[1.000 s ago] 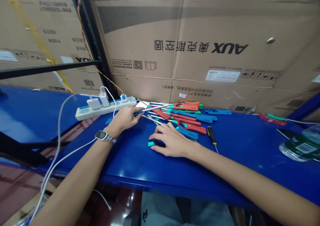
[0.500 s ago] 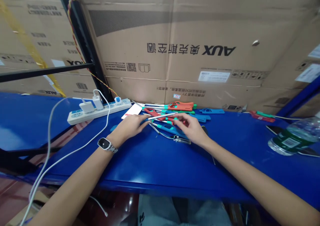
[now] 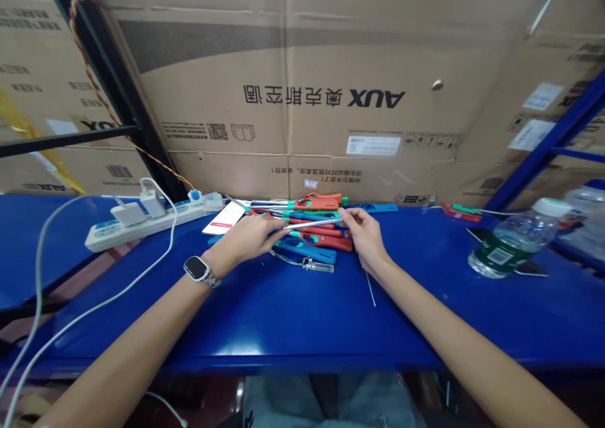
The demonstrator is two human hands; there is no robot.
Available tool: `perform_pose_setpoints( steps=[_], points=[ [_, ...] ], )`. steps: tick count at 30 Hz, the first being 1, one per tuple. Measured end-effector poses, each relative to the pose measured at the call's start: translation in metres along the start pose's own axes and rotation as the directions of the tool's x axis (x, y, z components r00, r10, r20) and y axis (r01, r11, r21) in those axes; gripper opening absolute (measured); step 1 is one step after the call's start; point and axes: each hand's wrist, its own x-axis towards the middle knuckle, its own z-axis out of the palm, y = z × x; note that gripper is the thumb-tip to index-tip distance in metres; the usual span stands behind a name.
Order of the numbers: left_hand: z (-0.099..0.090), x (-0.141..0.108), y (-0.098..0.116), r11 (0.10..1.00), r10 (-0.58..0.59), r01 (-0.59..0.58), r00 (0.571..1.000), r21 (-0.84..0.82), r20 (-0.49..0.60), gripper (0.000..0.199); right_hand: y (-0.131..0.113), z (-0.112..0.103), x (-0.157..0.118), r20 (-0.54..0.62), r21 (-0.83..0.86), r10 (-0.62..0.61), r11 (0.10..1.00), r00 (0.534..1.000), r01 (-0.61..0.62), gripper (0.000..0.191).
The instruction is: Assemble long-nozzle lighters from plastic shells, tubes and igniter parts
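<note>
My left hand (image 3: 250, 236), with a watch on its wrist, is closed on the left end of a thin silver rod (image 3: 314, 224). My right hand (image 3: 366, 236) pinches near the rod's right end, and a thin wire (image 3: 371, 289) hangs below that hand. Beneath and behind the hands lie several long-necked lighters, among them an orange one (image 3: 319, 201), a red one (image 3: 331, 241) and a blue one (image 3: 312, 251). A small clear part with a wire (image 3: 320, 266) rests in front of them. The left fingertips partly hide what they grip.
A white power strip (image 3: 151, 223) with plugs and cables lies left, near a white card (image 3: 224, 219). At right stand a water bottle (image 3: 513, 242) and, behind it, a red and green item (image 3: 460, 212). Large cartons (image 3: 283, 56) rise behind the blue table (image 3: 283, 321).
The view has turned to the right. My right hand has shifted to the silver rod's right end, and the thin wire below it now shows more fully.
</note>
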Motion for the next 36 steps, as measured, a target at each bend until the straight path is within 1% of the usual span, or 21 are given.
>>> perform_pose_setpoints(
  steps=[2, 4, 6, 10, 14, 19, 24, 27, 29, 33, 36],
  points=[
    [0.002, 0.003, 0.000, 1.000, -0.005, 0.006, 1.000, 0.026, -0.010, 0.039, -0.001, -0.001, 0.001, -0.044, 0.029, -0.024, 0.999, 0.999, 0.025, 0.049],
    [0.005, 0.002, 0.001, 1.000, -0.014, 0.014, 0.999, 0.004, -0.031, 0.039, -0.003, -0.001, 0.002, -0.050, 0.071, -0.022, 0.997, 0.999, 0.025, 0.050],
    [0.007, -0.002, 0.002, 0.999, -0.024, 0.022, 0.999, -0.047, -0.039, 0.041, -0.003, 0.000, -0.001, 0.005, 0.074, -0.018, 0.997, 1.000, 0.018, 0.049],
    [0.009, -0.014, 0.005, 0.995, -0.022, 0.019, 0.999, -0.096, -0.038, 0.041, -0.003, 0.007, -0.011, 0.151, 0.007, -0.024, 1.000, 0.988, 0.023, 0.043],
    [0.008, -0.021, 0.003, 0.994, -0.013, 0.007, 0.999, -0.112, -0.048, 0.040, -0.003, 0.008, -0.017, 0.231, -0.022, -0.026, 0.999, 0.973, 0.032, 0.037],
    [0.008, -0.023, 0.002, 0.993, -0.007, 0.002, 0.999, -0.116, -0.037, 0.042, -0.004, 0.003, -0.015, 0.283, 0.062, -0.018, 0.998, 0.959, 0.000, 0.034],
    [0.007, -0.023, 0.003, 0.983, 0.001, -0.014, 0.998, -0.184, -0.070, 0.042, -0.005, 0.002, -0.014, 0.301, 0.099, -0.052, 0.995, 0.952, 0.023, 0.035],
    [0.007, -0.024, 0.003, 0.978, 0.025, -0.039, 0.997, -0.205, -0.070, 0.041, -0.006, 0.002, -0.014, 0.316, 0.111, -0.078, 0.993, 0.946, 0.044, 0.035],
    [0.006, -0.023, 0.004, 0.975, 0.037, -0.051, 0.997, -0.215, -0.068, 0.041, -0.007, 0.002, -0.015, 0.323, 0.143, -0.065, 0.990, 0.944, 0.019, 0.035],
    [0.008, -0.022, 0.006, 0.981, 0.032, -0.049, 0.995, -0.185, -0.091, 0.043, -0.010, 0.006, -0.019, 0.315, 0.234, 0.062, 0.962, 0.947, -0.141, 0.040],
    [0.010, -0.022, 0.006, 0.990, 0.023, -0.037, 0.994, -0.135, -0.106, 0.044, -0.013, 0.006, -0.019, 0.330, 0.255, 0.086, 0.951, 0.940, -0.177, 0.040]
  ],
)
